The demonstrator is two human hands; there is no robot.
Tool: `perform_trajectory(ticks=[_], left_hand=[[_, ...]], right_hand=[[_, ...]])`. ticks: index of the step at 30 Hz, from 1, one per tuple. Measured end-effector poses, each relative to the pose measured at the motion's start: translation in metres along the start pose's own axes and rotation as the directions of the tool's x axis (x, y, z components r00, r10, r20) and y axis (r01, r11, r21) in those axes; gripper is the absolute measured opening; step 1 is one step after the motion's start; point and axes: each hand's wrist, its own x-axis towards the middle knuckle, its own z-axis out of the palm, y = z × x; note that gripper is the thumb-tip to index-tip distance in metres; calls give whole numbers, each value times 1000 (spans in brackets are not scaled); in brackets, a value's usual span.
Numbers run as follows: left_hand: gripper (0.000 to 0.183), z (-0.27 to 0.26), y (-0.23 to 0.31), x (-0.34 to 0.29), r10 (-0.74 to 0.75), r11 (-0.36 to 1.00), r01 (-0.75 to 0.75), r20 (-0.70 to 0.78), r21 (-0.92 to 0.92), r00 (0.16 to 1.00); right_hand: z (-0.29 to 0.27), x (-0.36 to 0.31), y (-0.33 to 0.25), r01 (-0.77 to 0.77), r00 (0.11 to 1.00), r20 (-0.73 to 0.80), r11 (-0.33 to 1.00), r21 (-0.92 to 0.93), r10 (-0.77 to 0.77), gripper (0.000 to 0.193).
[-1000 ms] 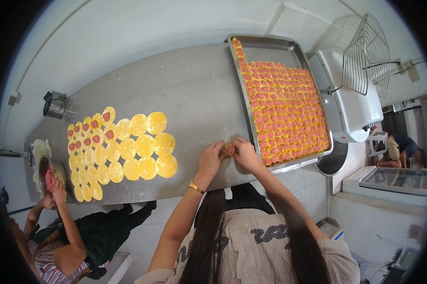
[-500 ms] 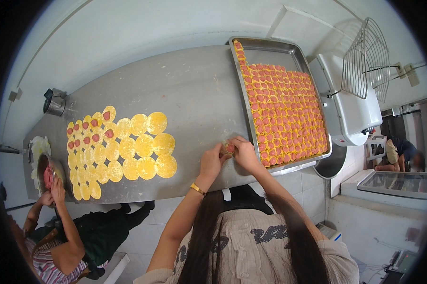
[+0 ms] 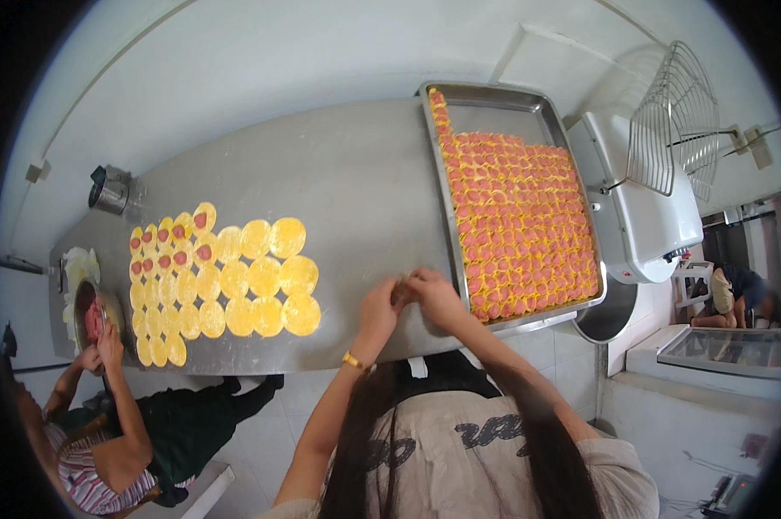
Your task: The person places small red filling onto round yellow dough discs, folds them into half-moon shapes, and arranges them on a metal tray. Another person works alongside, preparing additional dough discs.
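Note:
Over the front edge of the steel table (image 3: 356,164), my left hand (image 3: 380,310) and my right hand (image 3: 433,298) meet with fingers pinched together on one small dumpling, which the fingers almost wholly cover. Just right of them a deep metal tray (image 3: 447,195) holds many open-topped dumplings (image 3: 520,225) with yellow wrappers and pink filling, packed in tight rows. To the left lie round yellow wrappers (image 3: 263,277), floured and set in overlapping rows. Several wrappers at the far left carry a blob of pink filling (image 3: 179,258).
At the left end, a co-worker's hands (image 3: 105,348) are at a metal bowl (image 3: 86,298) of pink filling. A metal cup (image 3: 107,192) stands at the back left. A white machine (image 3: 637,208) and a wire rack (image 3: 667,130) flank the tray. Another person (image 3: 736,298) crouches far right.
My hands have shifted slightly left, away from the tray. My fingers have closed over the dumpling, whose pink top showed before. The whole view has tilted a little.

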Motion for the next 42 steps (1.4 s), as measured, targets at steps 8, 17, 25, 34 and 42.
perform_trajectory(ticks=[8, 17, 25, 34, 42], left_hand=[[21, -27, -8, -23, -218, 966, 220, 33, -135, 975], [16, -41, 17, -62, -391, 919, 375, -143, -124, 909], [16, -26, 57, -79, -500, 859, 511, -190, 15, 845], [18, -5, 67, -56, -424, 895, 437, -137, 91, 895], [18, 1, 75, -46, -455, 881, 464, -101, 98, 885]], right_hand=[[-98, 44, 63, 7, 982, -184, 979, 202, 31, 25], [-287, 171, 264, -134, 948, -310, 971, -199, 67, 35], [-274, 208, 323, 15, 998, 65, 957, -290, 4, 31], [-282, 194, 315, 50, 991, 127, 987, -154, -31, 32], [-286, 192, 317, -48, 989, 141, 998, -28, 51, 41]])
